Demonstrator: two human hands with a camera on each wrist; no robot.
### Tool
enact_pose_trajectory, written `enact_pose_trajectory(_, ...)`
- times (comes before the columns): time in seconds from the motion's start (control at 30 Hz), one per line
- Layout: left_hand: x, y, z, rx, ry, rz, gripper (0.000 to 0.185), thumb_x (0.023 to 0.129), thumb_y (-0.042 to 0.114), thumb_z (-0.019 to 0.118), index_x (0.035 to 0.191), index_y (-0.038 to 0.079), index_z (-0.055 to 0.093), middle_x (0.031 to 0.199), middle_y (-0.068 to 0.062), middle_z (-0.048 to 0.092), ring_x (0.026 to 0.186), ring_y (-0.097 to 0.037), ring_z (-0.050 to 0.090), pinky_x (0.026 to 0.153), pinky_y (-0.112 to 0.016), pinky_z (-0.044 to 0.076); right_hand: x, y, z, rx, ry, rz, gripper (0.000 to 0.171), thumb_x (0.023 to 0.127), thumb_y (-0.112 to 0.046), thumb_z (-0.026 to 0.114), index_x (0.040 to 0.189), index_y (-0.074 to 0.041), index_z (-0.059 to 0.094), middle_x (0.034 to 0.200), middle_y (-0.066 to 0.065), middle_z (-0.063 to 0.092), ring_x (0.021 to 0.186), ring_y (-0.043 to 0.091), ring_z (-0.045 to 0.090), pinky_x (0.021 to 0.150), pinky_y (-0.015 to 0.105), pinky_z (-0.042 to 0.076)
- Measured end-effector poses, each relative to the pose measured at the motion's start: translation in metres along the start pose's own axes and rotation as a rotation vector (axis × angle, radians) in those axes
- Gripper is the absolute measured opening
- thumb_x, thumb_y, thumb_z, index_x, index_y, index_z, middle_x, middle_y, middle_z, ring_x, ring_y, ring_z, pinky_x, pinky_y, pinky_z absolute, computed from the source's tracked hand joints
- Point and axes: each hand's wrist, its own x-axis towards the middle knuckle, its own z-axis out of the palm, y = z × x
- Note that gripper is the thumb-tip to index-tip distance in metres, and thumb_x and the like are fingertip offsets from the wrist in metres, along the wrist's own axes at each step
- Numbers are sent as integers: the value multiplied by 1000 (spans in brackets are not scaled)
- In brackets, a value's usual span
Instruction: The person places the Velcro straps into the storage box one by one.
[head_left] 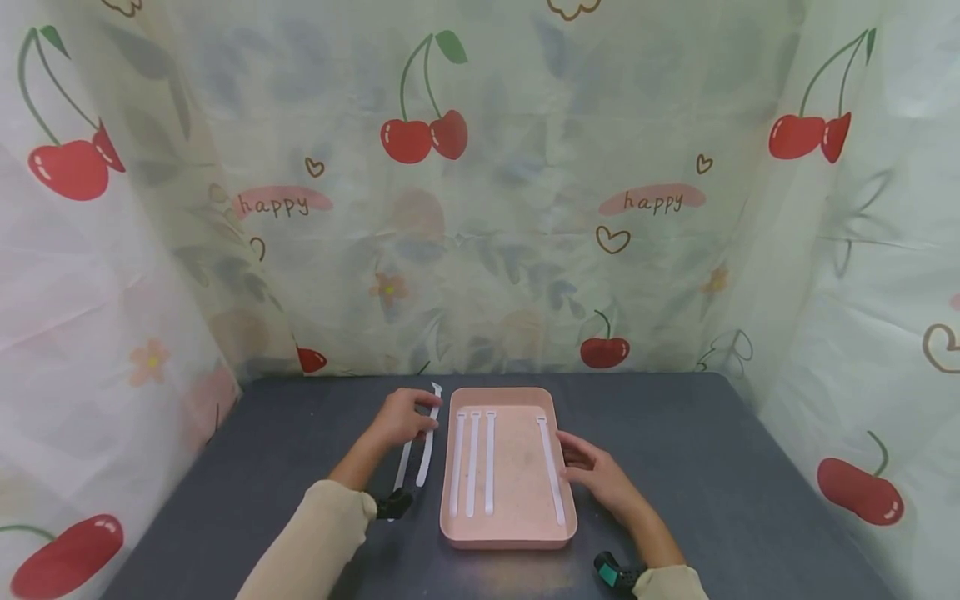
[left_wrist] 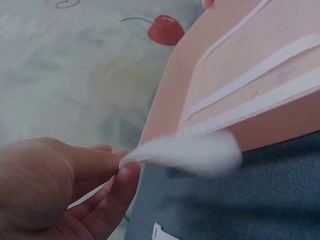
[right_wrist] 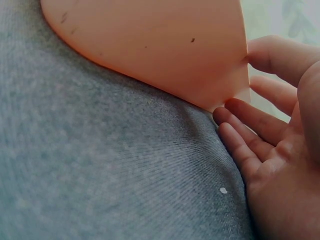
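In the head view my left hand [head_left: 402,418], left of the tray, pinches a white strap [head_left: 425,460] with a slotted end between thumb and fingers. The left wrist view shows the strap's free end [left_wrist: 200,152] blurred beside the tray wall. Under that hand, another white strap [head_left: 402,468] lies on the table, partly hidden. The pink tray [head_left: 510,542] has three straps [head_left: 472,467] side by side at its left and a single strap [head_left: 551,471] along its right wall. My right hand [head_left: 600,473] touches the tray's right side with its fingertips, fingers extended.
A dark grey cloth-like surface [head_left: 675,467] covers the table. Behind it and on both sides hangs a pale curtain [head_left: 510,250] printed with cherries. A dark band [head_left: 395,503] is on the left wrist, another band [head_left: 615,573] on the right.
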Motion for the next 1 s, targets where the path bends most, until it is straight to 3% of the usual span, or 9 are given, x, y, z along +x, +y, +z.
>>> enact_pose_trajectory(0.43,4,13,21,44,-12,47,35,80,-6,72,114,-2,69,106,-17,68,52,-15,62,50,-28,50,-1,-2,1,-5,9,10,62,90,-14,68,146,-4,43,135,19,55,119,35,54,98,47,45)
enact_pose_trajectory(0.77,7,22,37,-36,-168,68,40,82,-7,70,121,-1,66,117,-24,63,61,-16,64,61,-34,57,0,-2,1,-8,12,27,62,89,-13,69,145,-5,44,136,18,54,120,34,53,99,49,43)
enact_pose_trajectory(1.0,7,29,46,-93,-191,96,43,80,-10,70,123,-7,62,119,-25,62,74,-22,68,62,-32,57,1,-2,1,-4,12,32,62,89,-12,69,146,-5,44,137,19,53,120,34,54,98,48,44)
